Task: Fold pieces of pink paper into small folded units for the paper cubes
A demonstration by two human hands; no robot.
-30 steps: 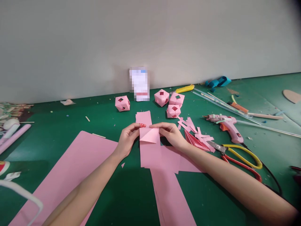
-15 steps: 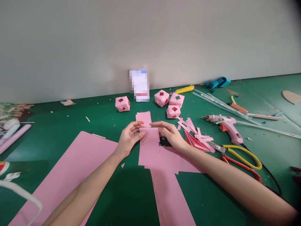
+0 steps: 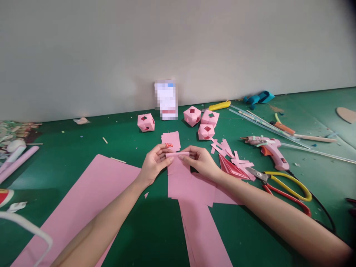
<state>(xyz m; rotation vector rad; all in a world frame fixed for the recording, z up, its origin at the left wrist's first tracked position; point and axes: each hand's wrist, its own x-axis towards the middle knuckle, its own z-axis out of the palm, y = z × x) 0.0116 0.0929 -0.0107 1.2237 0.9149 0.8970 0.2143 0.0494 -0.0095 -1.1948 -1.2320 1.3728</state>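
Between my two hands is a pink paper piece (image 3: 178, 163), its far edge folded into a narrow band. My left hand (image 3: 155, 161) pinches the left end of that edge with thumb and fingers; a red-and-white wrap circles one finger. On the right end, my right hand (image 3: 198, 159) pinches the same fold, thumb on the near side. Just beyond my fingertips lies a small stack of pink paper pieces (image 3: 171, 139). Under and nearer than the held piece are more pink sheets (image 3: 194, 185) and long pink strips (image 3: 205, 233).
Several folded pink paper balls (image 3: 192, 115) sit near a propped, blurred phone (image 3: 168, 100). To the right lie paper scraps (image 3: 225, 148), yellow-and-red-handled scissors (image 3: 289, 185), a pink glue gun (image 3: 268, 148) and a yellow cutter (image 3: 219, 105). A large pink sheet (image 3: 94, 196) lies left.
The far edge of the held paper is now folded over into a narrow band. My right thumb has come onto its near side, close to my left thumb.
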